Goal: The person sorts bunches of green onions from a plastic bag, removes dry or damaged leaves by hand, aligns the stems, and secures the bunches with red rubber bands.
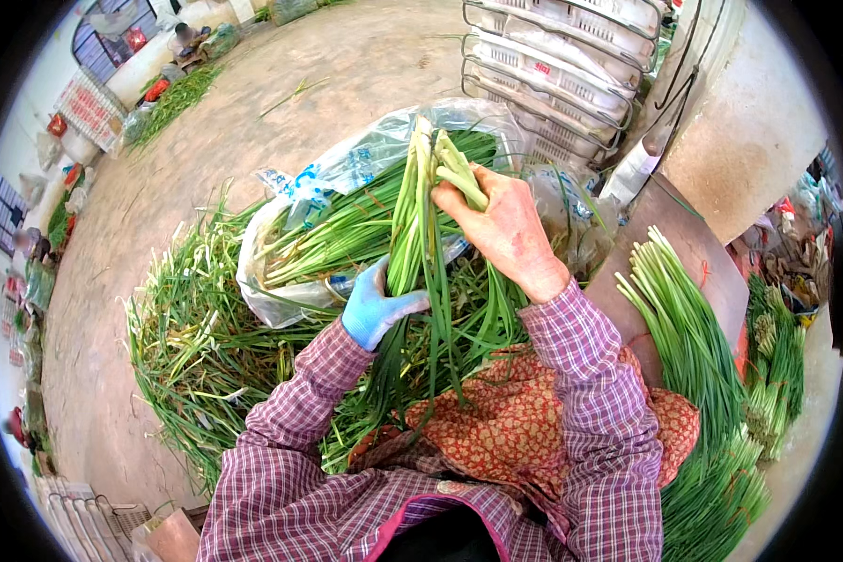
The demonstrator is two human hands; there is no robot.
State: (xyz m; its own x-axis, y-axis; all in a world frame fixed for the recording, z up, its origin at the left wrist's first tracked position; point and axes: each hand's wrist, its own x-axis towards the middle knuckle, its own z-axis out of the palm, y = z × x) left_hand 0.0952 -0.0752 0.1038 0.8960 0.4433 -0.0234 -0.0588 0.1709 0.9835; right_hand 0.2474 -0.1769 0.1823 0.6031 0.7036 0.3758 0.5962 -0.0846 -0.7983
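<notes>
My left hand [381, 307], in a blue glove, grips a bunch of green leafy stalks [411, 242], which look like garlic chives. The pale stem ends point up and away from me, and the long leaves hang down below the hand. My bare right hand [504, 221] pinches several pale stems [461, 171] close to the top of that bunch. Just beyond both hands lies an unsealed clear plastic bag [388, 138] with blue print, holding more stalks [330, 235]. Beneath my hands a large heap of loose leaves and trimmings [204, 330] spreads to the left.
To my right, a sorted bunch [681, 316] rests on a board [629, 246], with tied bundles [773, 358] beyond. Stacked white plastic crates [562, 70] stand at the back right beside a wall [752, 126]. Seated people [186, 46] work along the far left wall, across the concrete floor [147, 225].
</notes>
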